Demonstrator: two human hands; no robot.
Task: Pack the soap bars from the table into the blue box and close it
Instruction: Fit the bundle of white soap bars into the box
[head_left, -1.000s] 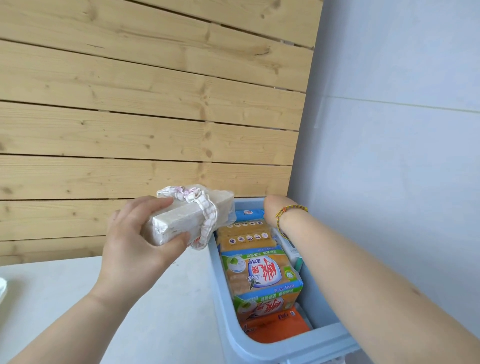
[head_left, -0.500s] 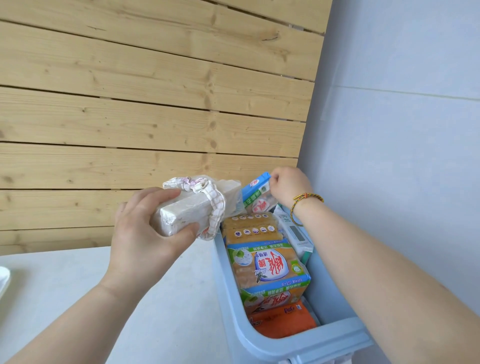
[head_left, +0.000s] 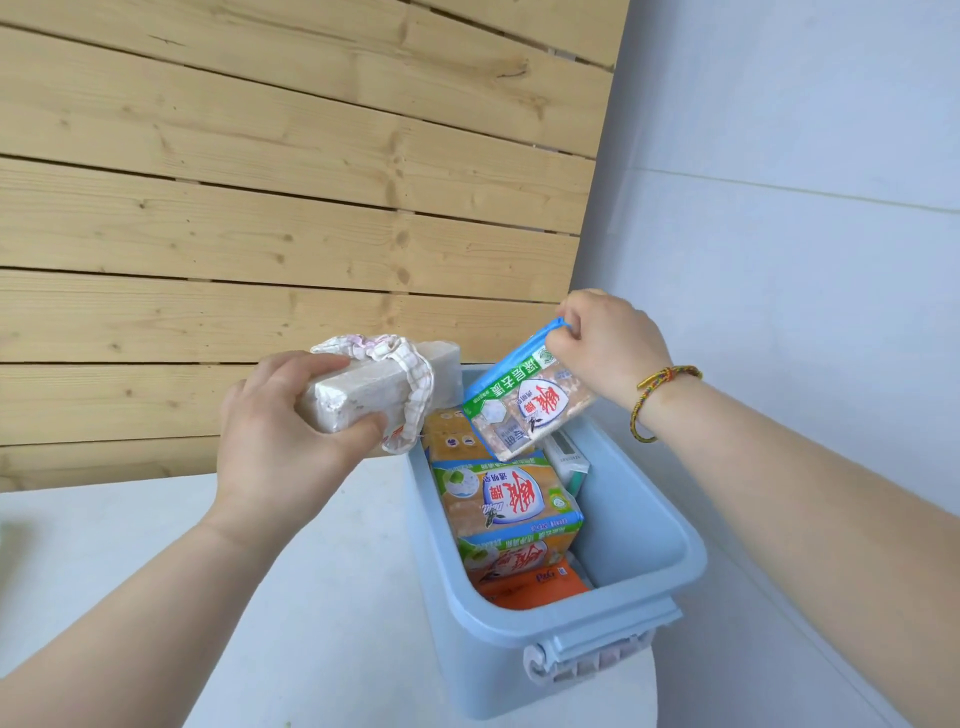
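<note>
The open blue box (head_left: 644, 525) stands at the table's right end and holds several wrapped soap bars, among them an orange one with a green label (head_left: 506, 501) and an orange pack (head_left: 535, 587) at the near end. My left hand (head_left: 280, 441) grips a whitish soap bar in crinkled clear wrap (head_left: 374, 387), held in the air just left of the box's far end. My right hand (head_left: 608, 340) pinches the top edge of a blue-and-green soap packet (head_left: 524, 410), which hangs tilted over the far end of the box.
A wooden slat wall (head_left: 291, 208) rises behind the table. A pale wall (head_left: 789, 260) runs close along the right of the box. The box's latch handle (head_left: 587, 660) faces me. The white tabletop (head_left: 260, 623) extends to the left.
My right hand has pulled the blue-and-green packet up out of the far end of the box. My left hand with the whitish bar has stayed about in place.
</note>
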